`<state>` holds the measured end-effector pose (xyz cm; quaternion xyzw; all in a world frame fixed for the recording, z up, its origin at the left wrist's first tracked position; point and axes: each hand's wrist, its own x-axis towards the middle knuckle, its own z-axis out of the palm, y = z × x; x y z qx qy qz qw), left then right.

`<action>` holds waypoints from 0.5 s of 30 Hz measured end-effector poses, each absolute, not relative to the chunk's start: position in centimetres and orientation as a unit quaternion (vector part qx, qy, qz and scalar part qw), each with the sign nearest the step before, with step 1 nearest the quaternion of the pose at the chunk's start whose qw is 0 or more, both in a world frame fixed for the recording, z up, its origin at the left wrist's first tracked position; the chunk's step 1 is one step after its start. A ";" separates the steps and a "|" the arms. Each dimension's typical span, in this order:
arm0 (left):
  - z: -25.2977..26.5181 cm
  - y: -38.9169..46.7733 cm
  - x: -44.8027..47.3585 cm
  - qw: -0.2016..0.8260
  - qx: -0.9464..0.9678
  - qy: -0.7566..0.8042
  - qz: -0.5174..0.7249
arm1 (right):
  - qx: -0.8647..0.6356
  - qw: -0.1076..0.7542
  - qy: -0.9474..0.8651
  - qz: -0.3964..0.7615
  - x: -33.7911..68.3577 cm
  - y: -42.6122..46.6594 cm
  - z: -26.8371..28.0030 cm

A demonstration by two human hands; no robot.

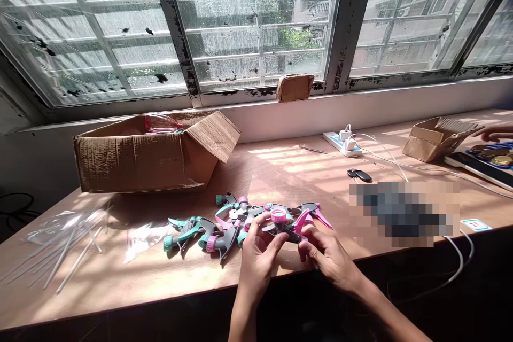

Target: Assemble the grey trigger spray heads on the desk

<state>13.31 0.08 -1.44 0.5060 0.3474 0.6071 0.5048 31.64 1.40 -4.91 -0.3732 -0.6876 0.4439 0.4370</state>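
Observation:
Near the front edge of the table, my left hand [262,248] and my right hand [326,256] are both closed on one trigger spray head [285,228]. It is dark grey, with a pink ring collar facing up and a pink trigger towards the right. My left fingers grip the collar end; my right fingers pinch the other end. Just beyond and to the left lies a pile of similar spray heads [218,238], some with green parts and some with pink. A small clear plastic bag [144,240] lies left of the pile.
Thin clear tubes [74,259] lie at the left. Behind them stands an open cardboard box [132,163] with a red-tinted clear bottle [162,123] inside. Rightward are a power strip [342,144], keys [359,175], a blurred dark object [403,211], a small carton [430,139] and another person's hand [497,131].

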 end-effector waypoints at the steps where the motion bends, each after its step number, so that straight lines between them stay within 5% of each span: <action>1: -1.4 0.1 13.3 0.498 0.504 0.352 0.611 | -0.379 0.445 -0.688 0.430 31.6 1.4 -4.9; 15: -1.1 0.1 13.5 0.488 0.498 0.370 0.614 | -0.392 0.450 -0.709 0.377 31.4 1.5 -4.7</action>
